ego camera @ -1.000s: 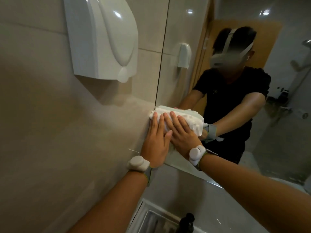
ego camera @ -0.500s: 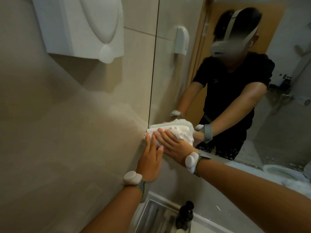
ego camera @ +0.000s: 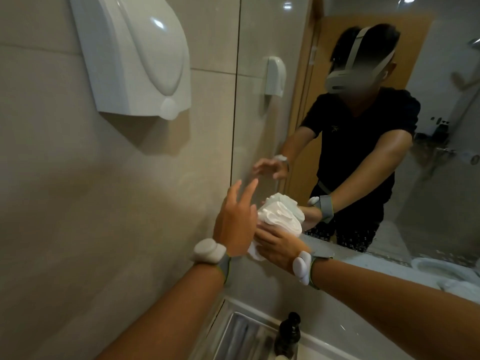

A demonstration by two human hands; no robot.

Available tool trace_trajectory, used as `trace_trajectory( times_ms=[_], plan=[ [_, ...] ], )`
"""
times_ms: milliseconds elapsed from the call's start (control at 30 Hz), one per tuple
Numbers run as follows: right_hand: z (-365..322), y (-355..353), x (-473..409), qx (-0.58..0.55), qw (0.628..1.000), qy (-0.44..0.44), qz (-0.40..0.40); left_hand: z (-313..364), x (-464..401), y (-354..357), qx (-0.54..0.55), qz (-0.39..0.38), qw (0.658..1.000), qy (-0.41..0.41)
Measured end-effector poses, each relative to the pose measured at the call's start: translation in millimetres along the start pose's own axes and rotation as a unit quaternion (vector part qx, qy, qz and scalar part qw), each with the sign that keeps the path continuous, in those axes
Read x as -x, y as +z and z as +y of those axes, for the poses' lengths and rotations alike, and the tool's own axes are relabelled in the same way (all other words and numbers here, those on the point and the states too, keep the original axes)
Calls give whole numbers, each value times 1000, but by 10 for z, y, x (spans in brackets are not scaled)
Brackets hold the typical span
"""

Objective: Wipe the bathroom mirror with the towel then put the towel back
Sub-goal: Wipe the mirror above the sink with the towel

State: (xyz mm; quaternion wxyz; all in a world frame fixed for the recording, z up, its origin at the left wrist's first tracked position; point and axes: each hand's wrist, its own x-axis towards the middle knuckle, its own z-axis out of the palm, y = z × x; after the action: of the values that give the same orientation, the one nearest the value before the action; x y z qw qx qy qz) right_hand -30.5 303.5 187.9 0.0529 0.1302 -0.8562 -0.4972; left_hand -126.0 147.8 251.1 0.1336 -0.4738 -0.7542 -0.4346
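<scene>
A bunched white towel point(ego camera: 279, 220) is pressed against the lower left corner of the bathroom mirror point(ego camera: 363, 48). My right hand point(ego camera: 279, 246) grips the towel from below, fingers wrapped around its lower part. My left hand point(ego camera: 235, 220) hovers just left of the towel, lifted off it, with fingers spread and pointing up near the mirror's left edge. Both wrists carry white sensor bands. The mirror reflects both hands and the towel.
A white wall dispenser point(ego camera: 135, 55) hangs on the beige tiled wall point(ego camera: 78, 203) up left. Below are a countertop with a metal tray point(ego camera: 241, 336) and a dark pump bottle point(ego camera: 288, 333). The mirror's bottom edge runs just above the counter.
My left hand has lifted off the towel and opened its fingers. The towel has bunched up into a taller wad in my right hand, slightly right of where it was.
</scene>
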Motion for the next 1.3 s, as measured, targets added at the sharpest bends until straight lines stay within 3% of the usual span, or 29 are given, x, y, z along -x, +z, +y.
trace_trajectory(
  times_ms=[67, 167, 267, 333, 467, 633, 733, 900, 1100, 1300],
  plan=[
    [-109, 103, 82, 71, 997, 26, -35, 263, -258, -128, -18, 46, 997, 62],
    [-97, 27, 157, 69, 994, 74, -46, 556, -574, -200, -80, 55, 987, 131],
    [-125, -23, 165, 0, 991, 133, 35, 705, -775, -153, -115, 33, 980, 159],
    [-188, -35, 85, -40, 981, 180, 66, 737, -870, -63, -136, 6, 978, 160],
    [-231, -36, -130, -86, 955, 283, 36, 686, -990, 154, -157, -73, 979, 111],
    [-366, 94, -320, -117, 922, 367, 21, 626, -1004, 350, -178, -49, 979, 92],
    [-357, 137, -419, -115, 929, 351, 17, 602, -1010, 425, -199, -29, 975, 97],
    [-204, 280, -320, -121, 956, 247, 101, 562, -1029, 457, -216, -8, 971, 100],
    [-59, 292, -104, -67, 978, 175, 91, 537, -1034, 480, -222, -4, 970, 104],
    [25, 237, 152, 0, 983, 174, 52, 568, -1017, 403, -213, -24, 971, 106]
  ],
)
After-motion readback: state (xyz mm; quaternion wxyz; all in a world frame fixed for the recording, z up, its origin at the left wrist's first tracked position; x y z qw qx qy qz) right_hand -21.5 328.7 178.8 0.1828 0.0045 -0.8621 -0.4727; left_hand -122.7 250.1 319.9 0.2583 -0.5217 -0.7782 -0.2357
